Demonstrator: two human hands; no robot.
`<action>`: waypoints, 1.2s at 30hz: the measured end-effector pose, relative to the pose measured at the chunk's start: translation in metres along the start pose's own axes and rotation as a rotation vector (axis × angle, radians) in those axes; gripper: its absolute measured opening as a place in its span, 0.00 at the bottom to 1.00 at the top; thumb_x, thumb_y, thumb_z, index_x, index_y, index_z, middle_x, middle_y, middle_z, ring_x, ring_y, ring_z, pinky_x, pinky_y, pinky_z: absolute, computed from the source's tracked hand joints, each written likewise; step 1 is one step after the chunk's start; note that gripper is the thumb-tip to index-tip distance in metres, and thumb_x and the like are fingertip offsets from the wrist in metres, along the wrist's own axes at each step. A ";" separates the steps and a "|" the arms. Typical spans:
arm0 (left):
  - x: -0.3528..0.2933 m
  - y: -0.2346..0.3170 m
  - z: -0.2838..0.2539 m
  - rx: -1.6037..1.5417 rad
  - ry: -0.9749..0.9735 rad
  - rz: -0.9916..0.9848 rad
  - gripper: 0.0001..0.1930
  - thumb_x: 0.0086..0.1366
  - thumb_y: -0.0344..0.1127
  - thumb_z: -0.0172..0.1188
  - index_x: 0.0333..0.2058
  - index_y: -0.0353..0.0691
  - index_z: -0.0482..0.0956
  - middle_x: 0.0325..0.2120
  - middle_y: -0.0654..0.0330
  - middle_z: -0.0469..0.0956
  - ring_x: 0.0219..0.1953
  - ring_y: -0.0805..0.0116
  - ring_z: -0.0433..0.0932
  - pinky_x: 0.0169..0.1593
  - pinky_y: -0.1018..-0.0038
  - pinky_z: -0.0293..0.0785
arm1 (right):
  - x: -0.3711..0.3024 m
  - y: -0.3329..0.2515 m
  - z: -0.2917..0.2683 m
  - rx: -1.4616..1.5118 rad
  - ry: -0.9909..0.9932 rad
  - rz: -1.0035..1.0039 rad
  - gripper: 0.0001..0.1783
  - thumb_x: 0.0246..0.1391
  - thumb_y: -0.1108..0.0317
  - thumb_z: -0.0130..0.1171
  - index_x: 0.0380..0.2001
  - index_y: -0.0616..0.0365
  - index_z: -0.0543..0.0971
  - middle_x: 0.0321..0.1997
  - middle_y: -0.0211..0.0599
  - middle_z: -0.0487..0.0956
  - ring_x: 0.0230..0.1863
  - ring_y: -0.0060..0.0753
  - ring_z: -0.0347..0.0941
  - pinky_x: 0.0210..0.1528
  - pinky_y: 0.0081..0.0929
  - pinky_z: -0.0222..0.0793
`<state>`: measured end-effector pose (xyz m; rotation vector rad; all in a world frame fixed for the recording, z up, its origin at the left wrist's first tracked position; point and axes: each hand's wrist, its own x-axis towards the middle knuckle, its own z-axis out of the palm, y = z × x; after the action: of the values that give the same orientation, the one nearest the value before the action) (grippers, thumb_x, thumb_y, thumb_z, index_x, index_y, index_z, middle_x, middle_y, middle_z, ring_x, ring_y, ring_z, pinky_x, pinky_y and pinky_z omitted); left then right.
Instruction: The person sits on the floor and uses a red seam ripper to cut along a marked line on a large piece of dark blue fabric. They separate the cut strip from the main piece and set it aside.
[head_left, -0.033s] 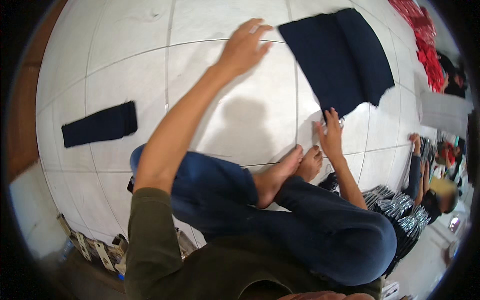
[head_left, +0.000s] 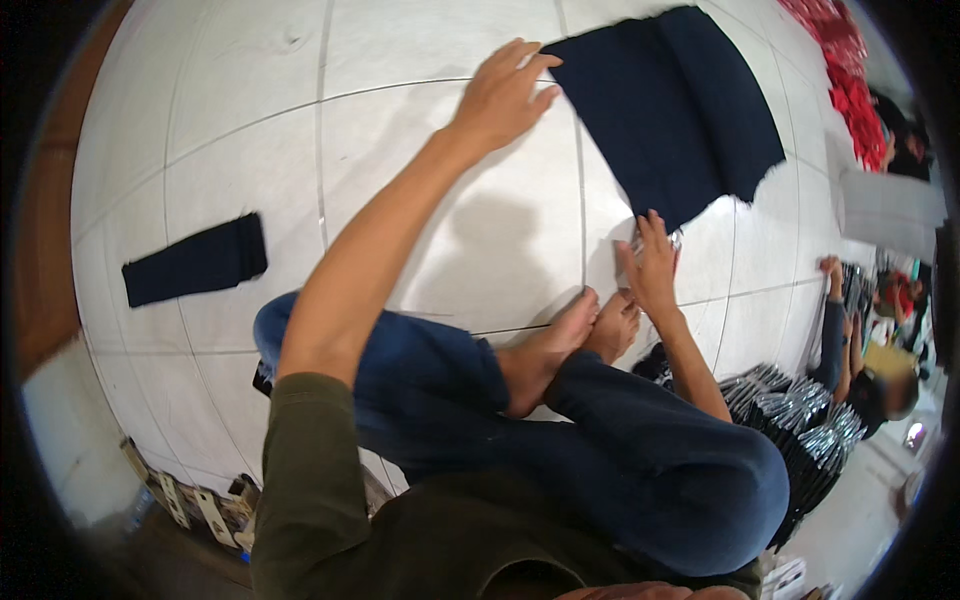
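Observation:
A dark navy cloth piece [head_left: 670, 110] lies flat on the white tiles at the upper right, a ridge or fold running along it and one edge ragged. My left hand [head_left: 505, 98] is open at its far left corner, fingertips at the cloth's edge. Down at the near corner, my right hand [head_left: 655, 270] has its fingers stretched out, the tips against the fabric. Something small and shiny shows beside those fingers; its kind is unclear. A narrow folded navy cloth [head_left: 195, 262] rests apart on the floor at the left.
Stacks of dark goods in shiny wrapping [head_left: 790, 405] stand right of my knee. Red wrapped goods [head_left: 850, 110] lie at the far right, near a pale box-like block [head_left: 890, 215]. Another person [head_left: 880, 395] is at the right. My crossed legs and bare feet [head_left: 550, 350] fill the near middle.
My left hand has come up to the cloth's far left corner, closing the small gap there. My right hand stays by the near corner. The whole view has shifted slightly.

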<state>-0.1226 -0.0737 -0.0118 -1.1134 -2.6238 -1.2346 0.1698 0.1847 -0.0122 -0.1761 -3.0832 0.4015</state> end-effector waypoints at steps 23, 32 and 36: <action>-0.095 0.013 0.022 0.653 -0.163 -0.158 0.34 0.73 0.53 0.55 0.72 0.45 0.62 0.73 0.44 0.54 0.75 0.38 0.49 0.74 0.44 0.44 | -0.065 -0.015 -0.006 0.340 0.390 0.057 0.21 0.49 0.80 0.65 0.49 0.63 0.81 0.57 0.51 0.79 0.58 0.56 0.76 0.61 0.47 0.72; -0.127 0.199 0.128 -0.005 -0.231 0.000 0.13 0.59 0.37 0.71 0.40 0.38 0.86 0.42 0.58 0.81 0.44 0.57 0.79 0.44 0.65 0.80 | -0.064 0.049 0.005 -0.020 0.263 0.305 0.31 0.52 0.67 0.71 0.60 0.58 0.75 0.53 0.40 0.77 0.55 0.47 0.71 0.56 0.42 0.69; -0.140 0.198 0.139 0.087 -0.351 0.049 0.15 0.60 0.38 0.70 0.43 0.35 0.84 0.46 0.56 0.79 0.48 0.57 0.77 0.45 0.65 0.82 | -0.060 0.054 0.002 -0.002 0.251 0.312 0.23 0.53 0.70 0.70 0.53 0.57 0.80 0.50 0.40 0.78 0.50 0.44 0.75 0.51 0.39 0.73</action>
<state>0.1392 0.0235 -0.0209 -1.4890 -2.8377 -0.9810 0.2356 0.2293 -0.0292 -0.6582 -2.8102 0.3521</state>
